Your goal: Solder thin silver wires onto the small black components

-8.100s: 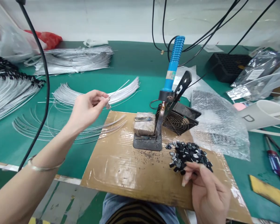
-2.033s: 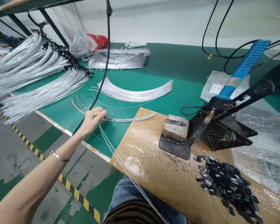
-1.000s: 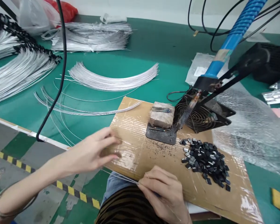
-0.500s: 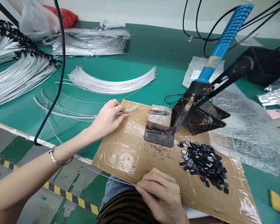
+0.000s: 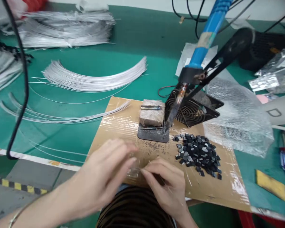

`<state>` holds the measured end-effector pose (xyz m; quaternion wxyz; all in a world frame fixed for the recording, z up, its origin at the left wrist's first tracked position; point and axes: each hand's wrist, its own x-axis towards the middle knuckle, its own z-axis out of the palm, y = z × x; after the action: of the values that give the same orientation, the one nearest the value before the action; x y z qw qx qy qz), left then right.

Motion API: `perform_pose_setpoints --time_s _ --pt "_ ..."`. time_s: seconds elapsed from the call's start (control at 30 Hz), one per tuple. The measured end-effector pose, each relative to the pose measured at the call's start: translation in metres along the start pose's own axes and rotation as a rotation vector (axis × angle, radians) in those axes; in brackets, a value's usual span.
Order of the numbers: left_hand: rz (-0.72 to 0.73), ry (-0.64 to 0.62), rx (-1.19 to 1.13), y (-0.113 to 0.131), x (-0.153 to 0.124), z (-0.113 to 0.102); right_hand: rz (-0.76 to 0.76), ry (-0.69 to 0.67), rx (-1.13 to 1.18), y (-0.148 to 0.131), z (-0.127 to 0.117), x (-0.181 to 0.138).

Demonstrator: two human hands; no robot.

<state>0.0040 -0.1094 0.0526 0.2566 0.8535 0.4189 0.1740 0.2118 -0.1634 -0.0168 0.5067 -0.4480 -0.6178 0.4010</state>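
My right hand is closed in a pinch at the near edge of the cardboard, on a thin white wire whose tip shows faintly by the fingertips. Left of it, my left hand hovers over the cardboard, blurred by motion. Its thumb and forefinger look apart, with nothing clear between them. A loose bundle of white wires lies behind the left hand, its right ends resting on the cardboard. To the right of my hands is a pile of small black pieces.
A blue-handled soldering iron leans in a black holder above a wrapped block bearing thin metal rods. Behind it stands a black fan. Bubble wrap and a yellow sponge lie right. A black cable hangs at left.
My left hand has let go of the wire bundle and come nearer to me, close to my right hand. The view has shifted to the right.
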Motion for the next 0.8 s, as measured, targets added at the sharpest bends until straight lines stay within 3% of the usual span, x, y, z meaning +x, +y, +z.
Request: perform_pose_setpoints --time_s 0.1,0.23,0.63,0.8 --pt "0.040 -0.017 -0.023 0.015 -0.010 0.020 0.105 0.067 -0.002 -0.001 -0.003 0.006" --pt "0.004 -0.013 -0.108 0.009 0.001 0.034 0.144 0.087 0.000 0.000 -0.006 0.010" --pt "-0.372 -0.229 -0.533 0.002 0.015 0.028 0.228 0.114 0.065 0.001 -0.022 0.005" --pt "-0.435 -0.269 -0.700 0.006 0.023 0.024 0.238 0.108 0.118 0.002 -0.020 0.003"
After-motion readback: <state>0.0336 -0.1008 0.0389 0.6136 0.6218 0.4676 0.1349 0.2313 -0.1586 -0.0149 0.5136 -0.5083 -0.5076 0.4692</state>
